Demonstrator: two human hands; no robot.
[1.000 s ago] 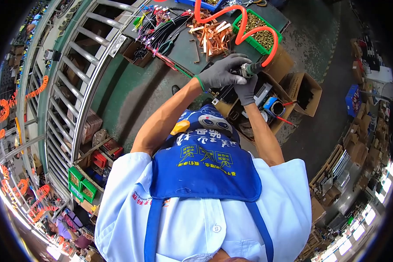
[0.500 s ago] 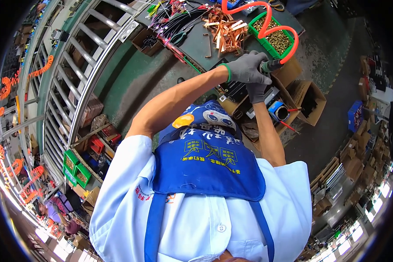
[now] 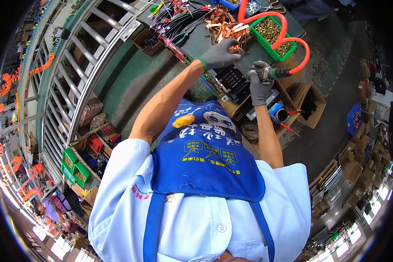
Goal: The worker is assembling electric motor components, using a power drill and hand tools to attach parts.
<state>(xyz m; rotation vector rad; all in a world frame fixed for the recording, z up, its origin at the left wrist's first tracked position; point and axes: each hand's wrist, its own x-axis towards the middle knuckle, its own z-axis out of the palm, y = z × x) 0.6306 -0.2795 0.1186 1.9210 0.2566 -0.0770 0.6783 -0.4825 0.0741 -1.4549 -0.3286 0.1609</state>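
Right hand (image 3: 261, 91) wrapped round an air tool (image 3: 278, 73); left hand (image 3: 222, 54) by copper strips (image 3: 227, 27).
The tool's long axis runs crosswise, hose end rightward. The left hand, nearer the strips, is loosely curled; its grip is unclear. The strips lie just beyond it, inside the table's (image 3: 200, 34) near edge, left of the green bin (image 3: 266, 47).

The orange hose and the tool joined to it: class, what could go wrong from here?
The orange hose appears to loop over the green bin of small brass-coloured parts; it might snag and spill them. Only the right hand holds the tool, so a tug on the hose could twist it. The left hand is close to loose copper-coloured strips, whose edges might snag it.
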